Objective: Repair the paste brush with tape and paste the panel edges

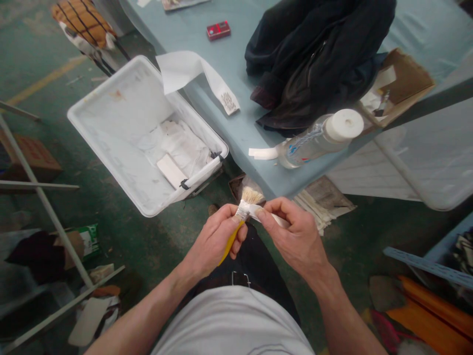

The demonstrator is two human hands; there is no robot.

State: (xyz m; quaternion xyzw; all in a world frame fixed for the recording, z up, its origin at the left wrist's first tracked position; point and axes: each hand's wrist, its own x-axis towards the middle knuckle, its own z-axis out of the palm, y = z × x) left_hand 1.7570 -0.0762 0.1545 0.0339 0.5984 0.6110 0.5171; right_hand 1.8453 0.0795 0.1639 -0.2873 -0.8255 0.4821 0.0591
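My left hand is closed around a paintbrush with a yellow handle and pale bristles that point up and away from me. White wrapping covers part of its metal collar. In my right hand a white strip, perhaps tape or paper, is pinched between thumb and fingers. The strip's near end touches the brush at the collar, and the rest runs under my right fingers. Both hands are held close together in front of my waist, just short of the table corner.
A white plastic bin with white cloth inside stands left of the blue-covered table. On the table are a clear bottle with a white lid, a dark jacket, a small red box, a white paper strip and an open carton.
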